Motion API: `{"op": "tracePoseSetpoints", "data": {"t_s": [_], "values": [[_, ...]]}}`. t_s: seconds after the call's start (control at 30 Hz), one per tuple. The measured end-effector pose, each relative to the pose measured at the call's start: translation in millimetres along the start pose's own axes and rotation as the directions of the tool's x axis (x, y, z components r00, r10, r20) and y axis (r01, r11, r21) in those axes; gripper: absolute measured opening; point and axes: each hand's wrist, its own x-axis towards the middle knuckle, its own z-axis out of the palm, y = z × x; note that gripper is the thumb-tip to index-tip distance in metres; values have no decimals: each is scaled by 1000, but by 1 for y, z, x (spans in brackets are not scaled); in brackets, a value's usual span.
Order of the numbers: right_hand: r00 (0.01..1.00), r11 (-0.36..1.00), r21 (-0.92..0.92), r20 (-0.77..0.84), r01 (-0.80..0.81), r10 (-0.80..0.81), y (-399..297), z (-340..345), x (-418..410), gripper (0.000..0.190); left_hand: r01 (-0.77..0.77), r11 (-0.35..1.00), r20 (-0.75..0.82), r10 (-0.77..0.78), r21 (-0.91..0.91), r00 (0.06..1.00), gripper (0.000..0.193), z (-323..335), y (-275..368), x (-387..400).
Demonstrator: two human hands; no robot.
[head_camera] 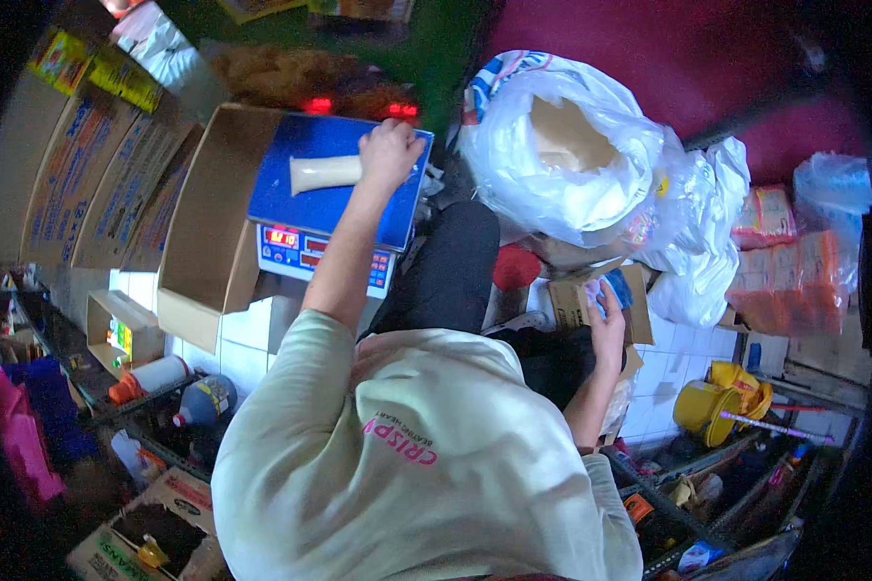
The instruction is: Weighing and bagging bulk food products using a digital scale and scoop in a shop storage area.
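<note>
My left hand (391,156) grips one end of a long clear plastic bag (325,173) packed with a pale, cream-coloured substance. The bag lies on the blue platform (316,134) of a digital scale (280,250) with lit red displays. My right hand (607,319) reaches into a small cardboard box (570,303), its fingers at a pale lilac, thin item (594,292). Something blue (618,288) sits beside those fingers. Between my hands stands a large white plastic sack (494,156), its mouth wide and pale tan contents (570,131) inside.
A tall open carton (211,225) stands against the scale's left side. A red round object (517,266) is beside my knee. Orange-wrapped packs (788,283) and a white bag (705,290) are at right. Metal racks hold a yellow bucket (705,414) and a large bottle (207,399).
</note>
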Motion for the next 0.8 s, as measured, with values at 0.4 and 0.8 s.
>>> {"op": "tracePoseSetpoints", "data": {"t_s": [0.4,0.8], "values": [[999,995,100,25,-26,24,5,-23,0,49,-230,913,-164,184,-336,969,18,-10,59,-67],[994,986,128,36,102,-107,-61,-16,29,41,-287,882,-65,284,-374,957,23,-16,66,-64]]}}
